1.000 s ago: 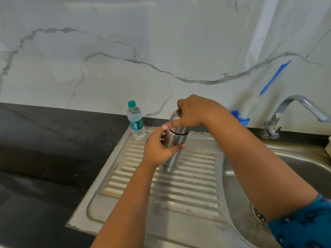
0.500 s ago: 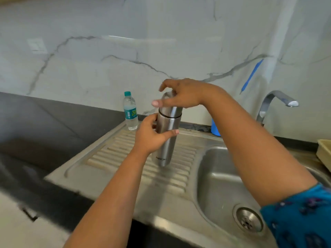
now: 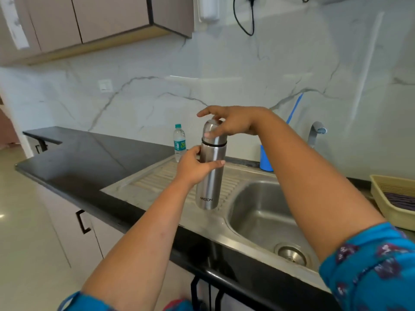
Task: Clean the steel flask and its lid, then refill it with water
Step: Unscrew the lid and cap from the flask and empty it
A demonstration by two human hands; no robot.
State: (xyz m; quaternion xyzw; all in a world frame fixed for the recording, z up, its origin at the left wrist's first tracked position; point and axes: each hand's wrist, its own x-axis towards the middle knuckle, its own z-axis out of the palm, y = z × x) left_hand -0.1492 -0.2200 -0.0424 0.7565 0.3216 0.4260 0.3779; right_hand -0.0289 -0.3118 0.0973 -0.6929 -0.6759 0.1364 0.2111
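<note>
The steel flask (image 3: 210, 182) is held upright in the air above the ribbed drainboard (image 3: 161, 178), just left of the sink basin (image 3: 265, 212). My left hand (image 3: 193, 169) grips its body around the upper half. The steel lid (image 3: 212, 133) sits on top of the flask, above a dark ring. My right hand (image 3: 231, 121) holds the lid from the right, thumb on its front and fingers over the top, with the index finger stretched out. The tap (image 3: 316, 131) stands behind the basin.
A small plastic water bottle (image 3: 179, 142) stands at the back of the drainboard. A blue cup (image 3: 266, 159) sits by the wall near the tap. A beige basket (image 3: 395, 200) lies right of the sink. Black counter (image 3: 89, 153) stretches left.
Both hands have lifted the flask off the drainboard and brought it nearer to me and toward the sink. The view has pulled back and tilted up, showing cabinets and counter edge.
</note>
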